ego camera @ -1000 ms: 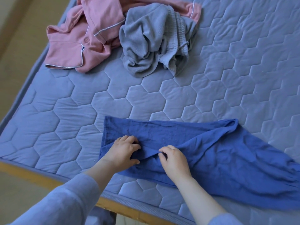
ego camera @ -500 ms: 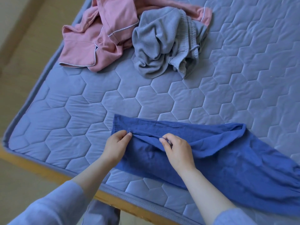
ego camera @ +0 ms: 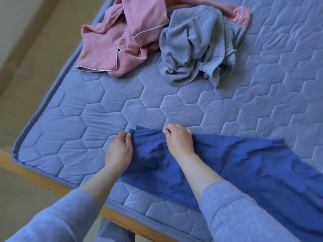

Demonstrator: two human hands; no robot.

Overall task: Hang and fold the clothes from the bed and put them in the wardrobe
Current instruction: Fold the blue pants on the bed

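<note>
In the head view, the blue garment (ego camera: 244, 163) lay across the near part of the bed (ego camera: 104, 110), a long strip running from the hands out to the right edge of the picture. The left hand (ego camera: 119, 151) pinched its far left corner. The right hand (ego camera: 179, 140) pinched the same far edge just beside it, fingers (ego camera: 167, 131) curled round the cloth. Held at two close points, the doubled edge could be lined up and drawn taut, and I judge that was the purpose: squaring the layers before another fold. The cloth sat near the bed's front rim, probably so both arms could reach it without stretching. The pink pyjama top (ego camera: 122, 41) and the grey garment (ego camera: 197, 48) lay crumpled and touching at the far side, well apart from the work, apparently waiting their turn. No wardrobe showed.
</note>
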